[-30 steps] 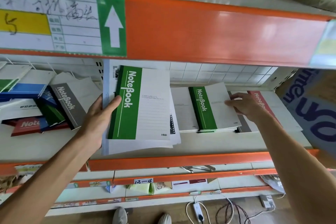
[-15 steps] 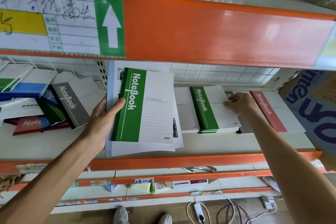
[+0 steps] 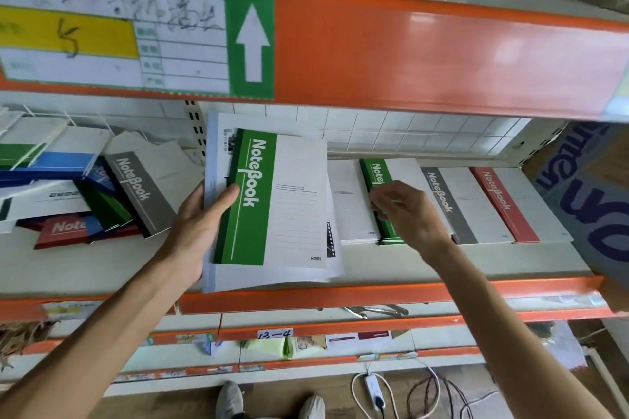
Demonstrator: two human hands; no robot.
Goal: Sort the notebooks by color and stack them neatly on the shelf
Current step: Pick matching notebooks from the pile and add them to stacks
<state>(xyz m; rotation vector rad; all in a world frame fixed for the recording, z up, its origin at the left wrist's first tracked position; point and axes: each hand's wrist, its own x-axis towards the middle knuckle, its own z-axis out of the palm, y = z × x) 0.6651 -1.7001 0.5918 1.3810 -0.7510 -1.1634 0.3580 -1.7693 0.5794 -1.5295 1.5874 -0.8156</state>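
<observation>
Seeing mixed pile (image 3: pixel 78 194) at shelf (image 3: pixel 102 265) left. My left hand (image 3: pixel 194 228) grips green notebook (image 3: pixel 269 201) plus loose sheets above shelf front. My right hand (image 3: pixel 408 211) pinches green stack (image 3: pixel 381 173); grey notebook (image 3: pixel 449 204), then red notebook (image 3: pixel 503 204), flat beside it.

Arms: both are showing bare from forearm to wrist, no sleeves appearing behind left hand (image 3: pixel 190 231) or right hand (image 3: pixel 408 214).
Feet: grey shoes (image 3: pixel 269 401) are showing below.
</observation>
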